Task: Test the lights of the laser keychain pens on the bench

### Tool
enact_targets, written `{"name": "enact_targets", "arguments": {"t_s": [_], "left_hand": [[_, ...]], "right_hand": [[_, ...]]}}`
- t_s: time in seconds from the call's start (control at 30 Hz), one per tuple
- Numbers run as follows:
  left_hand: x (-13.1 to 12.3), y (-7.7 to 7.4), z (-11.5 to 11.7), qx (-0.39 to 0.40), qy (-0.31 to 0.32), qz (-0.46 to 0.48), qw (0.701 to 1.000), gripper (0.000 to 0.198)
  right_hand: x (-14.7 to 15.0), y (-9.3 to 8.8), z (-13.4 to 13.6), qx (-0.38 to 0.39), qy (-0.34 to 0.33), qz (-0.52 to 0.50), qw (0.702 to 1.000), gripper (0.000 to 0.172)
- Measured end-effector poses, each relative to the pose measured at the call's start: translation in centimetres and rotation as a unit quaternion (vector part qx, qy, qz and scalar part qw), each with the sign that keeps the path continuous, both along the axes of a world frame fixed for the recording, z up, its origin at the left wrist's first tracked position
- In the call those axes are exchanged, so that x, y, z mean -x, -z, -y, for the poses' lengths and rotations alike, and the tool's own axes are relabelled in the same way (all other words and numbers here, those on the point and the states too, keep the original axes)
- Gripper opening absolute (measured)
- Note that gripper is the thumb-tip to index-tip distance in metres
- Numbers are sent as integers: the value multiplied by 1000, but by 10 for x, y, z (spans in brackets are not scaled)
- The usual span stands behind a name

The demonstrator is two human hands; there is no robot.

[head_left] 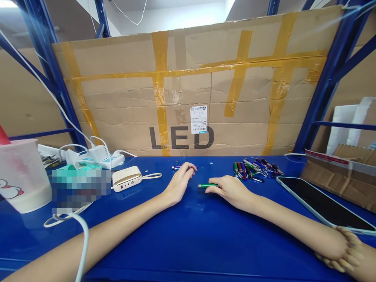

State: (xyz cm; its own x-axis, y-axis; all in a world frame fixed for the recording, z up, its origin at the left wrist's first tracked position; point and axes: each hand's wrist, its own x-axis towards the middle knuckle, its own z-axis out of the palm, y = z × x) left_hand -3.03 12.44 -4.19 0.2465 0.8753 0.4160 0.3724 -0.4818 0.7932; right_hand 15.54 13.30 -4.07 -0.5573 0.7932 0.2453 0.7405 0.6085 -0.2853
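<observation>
Left of the rod cluster [255, 168], the right hand [233, 191] is pinching a green rod [203, 186], presumably for steadiness, while the left hand [179, 183] is overlapping a purple rod [176, 168], its grip indiscernible.

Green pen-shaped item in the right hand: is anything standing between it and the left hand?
Nothing visible: between the green pen-shaped item, held in the right hand, and the left hand, only the blue tabletop shows. A purple pen-shaped item lies farther back, partly hidden by the left hand.
</observation>
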Motion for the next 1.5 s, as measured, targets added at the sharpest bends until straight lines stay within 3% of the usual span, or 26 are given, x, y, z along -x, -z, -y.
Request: {"name": "enact_targets", "arguments": {"t_s": [0.2, 0.3, 0.4, 0.47, 0.57, 0.87, 1.03, 1.1, 1.2, 1.3, 1.37, 1.5], "left_hand": [[0, 0, 0, 5, -4, -3, 1000, 21], [1, -1, 1, 8, 22, -4, 1000, 23], [3, -2, 1, -12, 97, -1, 995, 33], [5, -2, 2, -30, 137, 6, 990, 39], [6, -1, 3, -55, 150, 21, 987, 43], [8, -3, 10, -193, 109, -10, 975, 43], [8, -4, 11, -196, 118, -22, 973, 44], [7, -3, 8, -178, 94, -6, 980, 43], [6, 1, 0, -116, 1, -7, 993, 40], [8, 5, -9, -55, -110, -86, 989, 36], [13, 7, -16, -42, -158, -189, 968, 34], [24, 10, -25, -51, -177, -348, 919, 39]], "right_hand": [[1, 0, 0, 36, -17, -53, 998, 49], [2, -1, 3, 142, -56, -132, 979, 48], [3, -3, 8, 261, -93, -207, 938, 47], [4, -4, 10, 300, -108, -225, 921, 47], [5, -6, 10, 311, -110, -213, 920, 49], [7, -10, 10, 303, -53, -180, 934, 54], [7, -12, 11, 307, -62, -170, 934, 55], [7, -9, 9, 307, -55, -178, 933, 56], [6, -5, 7, 266, -18, -178, 947, 62], [2, -2, 5, 117, 37, -114, 986, 48], [-1, -3, 5, 44, 76, -56, 995, 32], [-7, -5, 4, -11, 132, 62, 989, 25]]}}
